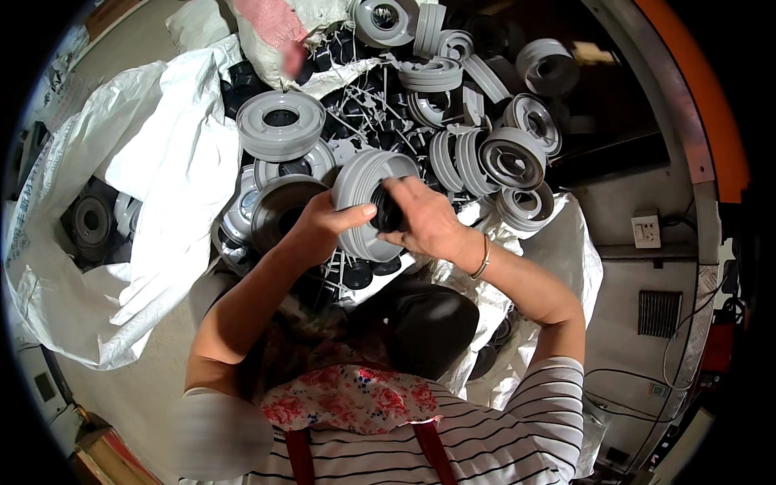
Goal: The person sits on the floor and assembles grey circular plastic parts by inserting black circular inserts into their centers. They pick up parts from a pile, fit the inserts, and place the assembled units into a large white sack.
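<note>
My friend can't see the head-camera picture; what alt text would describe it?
A person's left hand grips a grey ribbed ring while the right hand is at a black part in its opening. Beyond lie more grey rings and black pieces, with a white sack at left.

Gray ribbed ring [352,192], held up, tilted, black round piece [385,212] at its opening, partly hidden

The ring [353,184] is grey, the shirt [501,436] striped black-on-white
</note>
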`<action>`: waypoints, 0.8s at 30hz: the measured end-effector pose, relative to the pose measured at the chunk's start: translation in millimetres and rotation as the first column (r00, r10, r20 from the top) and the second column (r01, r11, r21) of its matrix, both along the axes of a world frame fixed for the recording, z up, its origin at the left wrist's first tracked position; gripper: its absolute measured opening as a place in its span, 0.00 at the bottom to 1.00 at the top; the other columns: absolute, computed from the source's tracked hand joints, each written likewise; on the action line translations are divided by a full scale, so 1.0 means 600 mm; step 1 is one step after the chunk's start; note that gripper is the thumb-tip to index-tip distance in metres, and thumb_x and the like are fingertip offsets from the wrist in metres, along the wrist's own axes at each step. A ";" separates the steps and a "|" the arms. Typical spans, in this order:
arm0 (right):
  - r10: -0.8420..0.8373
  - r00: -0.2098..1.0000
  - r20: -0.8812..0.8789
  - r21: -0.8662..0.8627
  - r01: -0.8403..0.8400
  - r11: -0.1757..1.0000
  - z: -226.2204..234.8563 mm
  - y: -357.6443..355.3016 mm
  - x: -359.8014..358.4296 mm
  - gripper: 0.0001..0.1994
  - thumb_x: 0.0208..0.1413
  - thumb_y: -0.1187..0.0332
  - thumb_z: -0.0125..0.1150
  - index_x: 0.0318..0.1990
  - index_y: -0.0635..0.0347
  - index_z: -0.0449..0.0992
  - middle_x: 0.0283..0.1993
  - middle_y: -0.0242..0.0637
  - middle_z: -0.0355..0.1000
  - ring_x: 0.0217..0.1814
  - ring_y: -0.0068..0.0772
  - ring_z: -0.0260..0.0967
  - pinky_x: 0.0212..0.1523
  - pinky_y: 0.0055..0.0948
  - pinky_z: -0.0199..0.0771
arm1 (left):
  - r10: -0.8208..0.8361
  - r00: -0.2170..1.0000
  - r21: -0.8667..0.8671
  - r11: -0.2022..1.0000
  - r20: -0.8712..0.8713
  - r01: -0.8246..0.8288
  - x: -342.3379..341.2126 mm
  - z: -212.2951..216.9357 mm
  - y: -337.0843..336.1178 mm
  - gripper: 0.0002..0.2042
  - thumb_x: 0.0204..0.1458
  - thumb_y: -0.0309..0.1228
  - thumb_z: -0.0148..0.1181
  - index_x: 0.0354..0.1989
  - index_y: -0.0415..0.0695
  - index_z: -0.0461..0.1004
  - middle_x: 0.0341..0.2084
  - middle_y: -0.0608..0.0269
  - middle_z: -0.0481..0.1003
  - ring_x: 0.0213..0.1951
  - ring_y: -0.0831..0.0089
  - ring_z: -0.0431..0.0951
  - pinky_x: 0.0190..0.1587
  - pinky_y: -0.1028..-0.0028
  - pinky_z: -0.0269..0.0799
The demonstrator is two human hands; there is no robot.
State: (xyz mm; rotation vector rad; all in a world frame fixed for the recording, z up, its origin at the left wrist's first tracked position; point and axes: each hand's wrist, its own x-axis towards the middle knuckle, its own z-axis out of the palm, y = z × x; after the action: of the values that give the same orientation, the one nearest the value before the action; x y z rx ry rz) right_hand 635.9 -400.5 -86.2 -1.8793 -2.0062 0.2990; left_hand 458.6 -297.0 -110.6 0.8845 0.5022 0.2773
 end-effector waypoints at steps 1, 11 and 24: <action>-0.110 0.990 -0.090 -0.021 0.109 0.994 -0.001 -0.003 -0.004 0.35 0.34 0.61 0.74 0.51 0.65 0.63 0.40 0.52 0.67 0.43 0.48 0.69 0.41 0.34 0.72 | 0.032 0.999 0.066 0.997 0.016 -0.033 0.004 -0.004 -0.005 0.24 0.46 0.32 0.64 0.50 0.33 0.67 0.40 0.60 0.73 0.40 0.73 0.74 0.44 0.73 0.70; -0.274 0.497 -0.823 -0.296 0.036 0.955 -0.031 0.016 0.004 0.31 0.55 0.43 0.53 0.37 0.73 0.70 0.30 0.50 0.74 0.22 0.36 0.74 0.20 0.26 0.75 | 0.145 0.989 0.567 0.816 -0.017 -0.109 -0.008 0.011 -0.012 0.28 0.44 0.28 0.66 0.55 0.37 0.64 0.43 0.61 0.74 0.43 0.76 0.74 0.47 0.74 0.70; -0.193 0.260 0.946 0.079 0.393 0.916 -0.018 0.000 0.361 0.17 0.49 0.65 0.53 0.48 0.56 0.68 0.37 0.35 0.70 0.41 0.34 0.68 0.35 0.35 0.69 | 0.300 0.949 0.985 -0.165 0.094 -0.045 0.002 -0.016 0.064 0.36 0.40 0.30 0.68 0.61 0.40 0.60 0.62 0.47 0.56 0.64 0.48 0.53 0.64 0.58 0.53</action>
State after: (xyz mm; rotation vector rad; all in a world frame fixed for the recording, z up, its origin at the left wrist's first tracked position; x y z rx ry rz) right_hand 852.6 -400.3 -96.8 -2.9047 -2.1208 -1.0891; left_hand 459.7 -258.9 -120.3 2.5136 0.5160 0.9663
